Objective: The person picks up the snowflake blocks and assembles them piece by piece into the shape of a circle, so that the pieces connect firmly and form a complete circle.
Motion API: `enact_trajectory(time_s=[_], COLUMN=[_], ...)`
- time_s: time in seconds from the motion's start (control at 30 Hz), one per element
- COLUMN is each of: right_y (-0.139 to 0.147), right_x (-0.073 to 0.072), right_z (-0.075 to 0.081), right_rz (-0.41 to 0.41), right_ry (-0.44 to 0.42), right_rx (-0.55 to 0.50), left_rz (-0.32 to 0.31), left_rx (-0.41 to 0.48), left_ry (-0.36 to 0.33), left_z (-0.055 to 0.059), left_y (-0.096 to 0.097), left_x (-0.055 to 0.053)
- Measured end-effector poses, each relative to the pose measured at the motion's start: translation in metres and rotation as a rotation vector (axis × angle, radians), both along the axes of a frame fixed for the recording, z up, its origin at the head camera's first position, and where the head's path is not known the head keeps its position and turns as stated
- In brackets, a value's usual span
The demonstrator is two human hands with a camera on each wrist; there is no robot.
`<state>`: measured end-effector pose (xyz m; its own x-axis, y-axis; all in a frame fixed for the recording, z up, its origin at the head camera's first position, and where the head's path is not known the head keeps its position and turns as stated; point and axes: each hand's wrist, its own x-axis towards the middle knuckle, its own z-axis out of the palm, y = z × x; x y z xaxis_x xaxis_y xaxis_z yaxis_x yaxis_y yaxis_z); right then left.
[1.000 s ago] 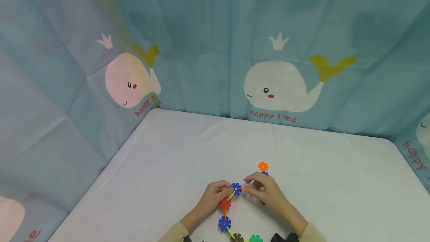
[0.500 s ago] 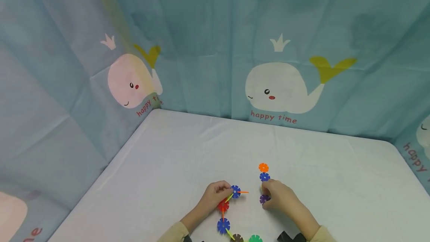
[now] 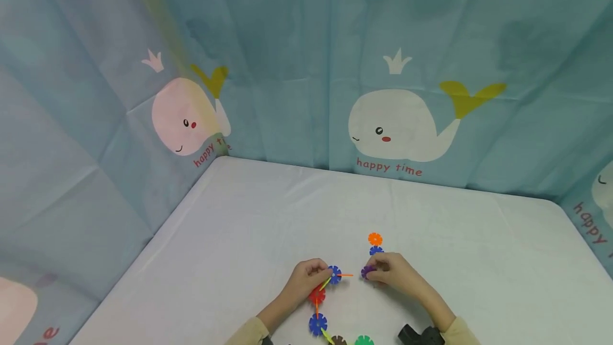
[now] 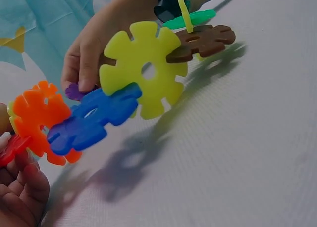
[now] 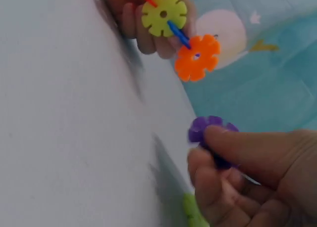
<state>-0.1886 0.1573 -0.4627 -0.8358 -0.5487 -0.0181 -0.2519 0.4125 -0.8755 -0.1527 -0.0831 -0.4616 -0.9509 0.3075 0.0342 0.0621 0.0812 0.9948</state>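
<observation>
My left hand [image 3: 306, 280] grips a chain of interlocking notched plastic discs near its far end. In the head view that end shows a blue disc [image 3: 334, 274] with an orange disc [image 3: 347, 275] edge-on; a red disc [image 3: 317, 297] and another blue disc [image 3: 318, 325] trail toward me. My right hand [image 3: 397, 277] pinches a purple disc [image 3: 367, 272] between thumb and fingers, a short gap right of the orange one. The right wrist view shows the purple disc [image 5: 210, 128] apart from the chain's orange disc [image 5: 197, 64]. A yellow-green disc [image 4: 143, 44] belongs to the chain.
An orange disc [image 3: 375, 239] and a blue disc [image 3: 376, 250] lie on the white table [image 3: 268, 212] beyond my right hand. A green piece [image 5: 193, 209] lies below that hand. Brown [image 3: 339, 340] and green discs [image 3: 364, 340] are at the near frame edge.
My right hand left the orange disc at the chain's end, reached right to the purple disc, and brought it back left, off its place in the row. My left hand stays nearly still.
</observation>
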Motion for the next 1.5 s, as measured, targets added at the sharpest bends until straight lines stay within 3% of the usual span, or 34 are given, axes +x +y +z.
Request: enact_trajectory(time_s=[0.13, 0.27, 0.53, 0.87, 1.07, 1.37, 1.5], right_y=[-0.002, -0.005, -0.005, -0.005, -0.011, -0.017, -0.022], right_x=[-0.002, -0.003, -0.003, -0.001, 0.002, 0.006, 0.006], right_z=[-0.006, -0.010, -0.012, -0.010, -0.012, -0.012, -0.015], right_rz=[0.010, 0.018, 0.019, 0.024, 0.053, -0.011, -0.054], right_ry=[-0.121, -0.199, -0.279, -0.256, -0.209, -0.104, -0.130], right_rx=[-0.197, -0.306, -0.319, -0.262, -0.326, -0.349, -0.369], left_rz=[0.010, 0.022, 0.022, 0.011, 0.026, -0.015, -0.042], left_rx=[-0.001, 0.003, 0.005, -0.002, -0.029, -0.077, -0.060], left_ry=[-0.001, -0.007, -0.023, -0.013, 0.001, 0.055, 0.057], left_z=[-0.001, -0.001, -0.001, -0.001, -0.002, -0.003, -0.002], left_y=[0.000, 0.001, 0.001, 0.001, 0.001, 0.001, 0.001], left_x=[-0.001, -0.002, -0.002, -0.002, -0.001, -0.002, -0.002])
